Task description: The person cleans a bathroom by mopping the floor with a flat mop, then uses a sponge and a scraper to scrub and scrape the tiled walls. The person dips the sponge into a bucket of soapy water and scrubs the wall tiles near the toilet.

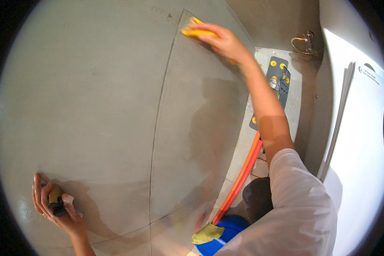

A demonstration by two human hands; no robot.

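My right hand [222, 39] reaches up to the top of a large grey tile wall [115, 98] and grips a yellow, sponge-like pad [197, 31]. The pad lies against the wall beside a dark seam; its exact kind is hard to make out. At the lower left, my left hand [57, 207] rests at the same grey surface, fingers curled around a short black and brown cylindrical thing [55, 200]. Its lower part is hidden by the hand. White material shows at the thumb.
A blue bucket [228, 232] with a yellow-green cloth [208, 234] over its rim stands at the bottom. Orange-red hoses or handles [243, 175] run up from it. A dark panel with yellow round parts [274, 68], a wall valve [307, 42] and a white panel [362, 141] lie right.
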